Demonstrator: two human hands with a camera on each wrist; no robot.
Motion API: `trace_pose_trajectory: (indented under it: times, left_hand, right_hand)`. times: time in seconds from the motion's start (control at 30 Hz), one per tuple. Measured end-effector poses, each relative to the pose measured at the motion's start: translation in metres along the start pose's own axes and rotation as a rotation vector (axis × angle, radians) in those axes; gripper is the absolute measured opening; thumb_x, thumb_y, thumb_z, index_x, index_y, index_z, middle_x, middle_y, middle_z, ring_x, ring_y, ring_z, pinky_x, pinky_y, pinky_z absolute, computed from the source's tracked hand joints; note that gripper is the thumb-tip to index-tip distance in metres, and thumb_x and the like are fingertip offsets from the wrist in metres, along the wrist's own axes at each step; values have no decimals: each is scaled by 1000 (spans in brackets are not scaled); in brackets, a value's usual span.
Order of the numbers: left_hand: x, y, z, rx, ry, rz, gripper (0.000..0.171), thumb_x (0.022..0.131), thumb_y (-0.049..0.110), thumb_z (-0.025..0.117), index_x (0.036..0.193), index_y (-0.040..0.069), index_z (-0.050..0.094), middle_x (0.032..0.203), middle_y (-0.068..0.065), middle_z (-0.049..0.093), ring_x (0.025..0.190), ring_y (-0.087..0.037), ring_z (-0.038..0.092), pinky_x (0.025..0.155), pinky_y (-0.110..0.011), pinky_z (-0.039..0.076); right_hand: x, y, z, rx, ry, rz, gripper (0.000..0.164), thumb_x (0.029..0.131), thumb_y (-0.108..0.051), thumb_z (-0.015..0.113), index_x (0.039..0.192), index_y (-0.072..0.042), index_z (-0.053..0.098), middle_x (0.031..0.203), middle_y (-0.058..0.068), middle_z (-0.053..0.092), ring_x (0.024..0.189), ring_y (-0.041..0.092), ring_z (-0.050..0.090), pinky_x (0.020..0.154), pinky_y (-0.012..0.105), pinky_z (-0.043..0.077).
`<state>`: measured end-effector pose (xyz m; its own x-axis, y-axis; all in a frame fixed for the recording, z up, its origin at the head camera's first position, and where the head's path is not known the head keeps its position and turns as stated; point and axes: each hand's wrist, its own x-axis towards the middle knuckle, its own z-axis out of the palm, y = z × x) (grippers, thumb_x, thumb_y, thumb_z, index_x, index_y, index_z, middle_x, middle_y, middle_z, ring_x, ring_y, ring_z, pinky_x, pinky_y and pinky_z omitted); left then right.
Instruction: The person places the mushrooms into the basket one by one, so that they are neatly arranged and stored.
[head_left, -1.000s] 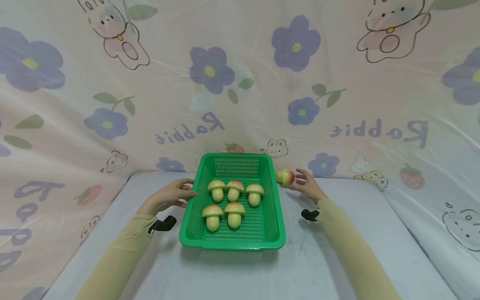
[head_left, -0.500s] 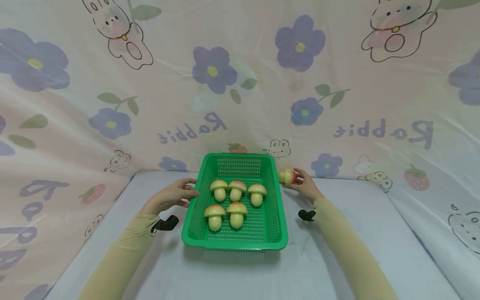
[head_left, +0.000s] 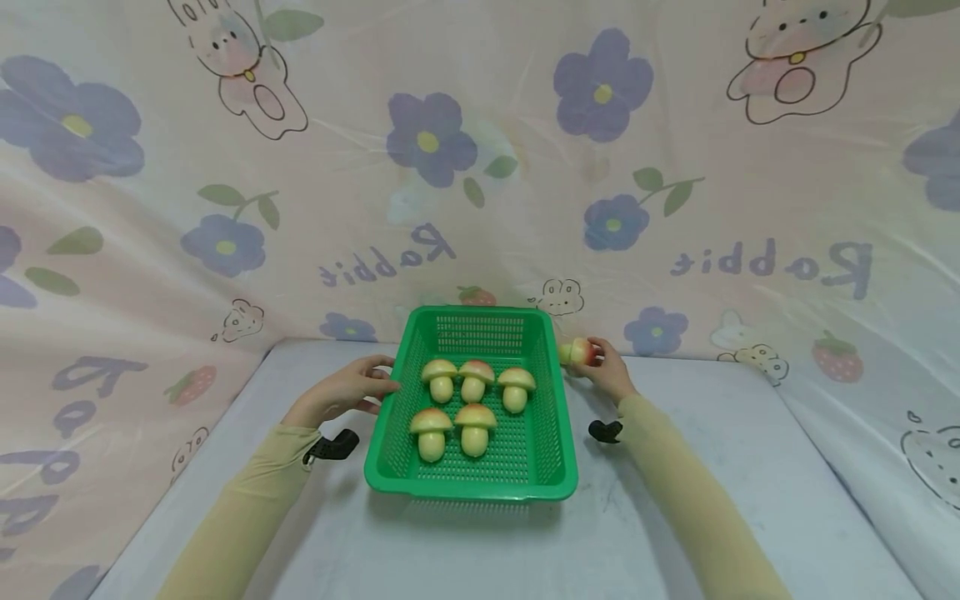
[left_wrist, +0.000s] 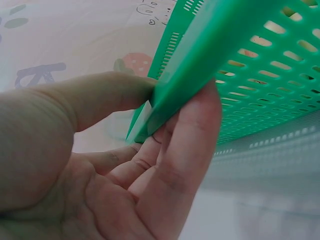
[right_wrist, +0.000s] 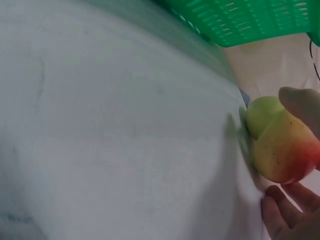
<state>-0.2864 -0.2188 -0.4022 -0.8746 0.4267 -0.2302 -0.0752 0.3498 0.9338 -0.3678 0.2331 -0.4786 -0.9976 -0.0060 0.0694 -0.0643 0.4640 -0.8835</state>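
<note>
A green plastic basket (head_left: 471,490) with perforated walls stands mid-table in the head view. Several toy mushrooms (head_left: 475,437) lie inside it, yellow with reddish-tinged caps. My left hand (head_left: 347,390) pinches the basket's left rim; the left wrist view has the thumb on one side of the rim (left_wrist: 192,60) and fingers on the other. Outside the basket's far right side, another toy mushroom (head_left: 577,352) lies on its side, its stem towards the basket. My right hand (head_left: 611,375) grips its red cap, thumb above and fingers below in the right wrist view.
A white-covered table (head_left: 697,467) lies under everything. Directly behind it hangs a printed curtain (head_left: 517,225) with flowers and rabbits, close to the loose mushroom. Black wrist mounts (head_left: 333,447) sit below both hands.
My right hand has moved left onto the loose mushroom and closed around its cap. The left hand stays on the rim. The head view has shifted slightly.
</note>
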Motion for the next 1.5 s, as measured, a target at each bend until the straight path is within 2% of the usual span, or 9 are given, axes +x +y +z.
trace_pose_trajectory:
  times: [0.27, 0.67, 0.9, 1.27, 1.5]
  left_hand:
    - [0, 2, 0, 4, -3, 1, 58, 97, 14, 58, 144, -1, 27, 105, -20, 59, 84, -23, 63, 72, -37, 57]
    - [0, 1, -1, 10, -1, -11, 58, 97, 15, 58, 145, 2, 28, 105, -17, 60, 85, -25, 63, 74, -39, 57]
    - [-1, 2, -1, 3, -11, -2, 59, 97, 15, 58, 145, 0, 26, 108, -20, 58, 85, -24, 63, 75, -40, 57]
    - [-3, 2, -2, 9, -17, 15, 60, 97, 16, 59, 145, -2, 26, 107, -20, 58, 86, -25, 62, 76, -40, 56]
    - [-3, 2, 0, 4, -18, 12, 58, 98, 14, 57, 144, -2, 26, 107, -20, 58, 86, -26, 62, 75, -40, 56]
  right_hand:
    - [4, 1, 4, -36, 65, -9, 65, 87, -12, 71, 140, 2, 37, 131, 28, 45, 116, 41, 49, 96, 48, 43]
    - [-5, -3, 1, 13, 13, 15, 67, 88, -10, 70, 143, 0, 34, 134, 29, 43, 119, 41, 45, 97, 48, 42]
    - [-12, 4, -13, 34, -47, -10, 66, 89, -9, 69, 144, -2, 34, 137, 29, 41, 121, 42, 43, 97, 49, 41]
    - [-29, 13, -40, 52, -133, -56, 67, 86, -10, 72, 143, -1, 37, 134, 29, 43, 118, 40, 45, 84, 37, 47]
    - [-45, 21, -56, 70, -193, -60, 65, 86, -9, 72, 141, 0, 38, 136, 27, 42, 119, 40, 45, 82, 31, 50]
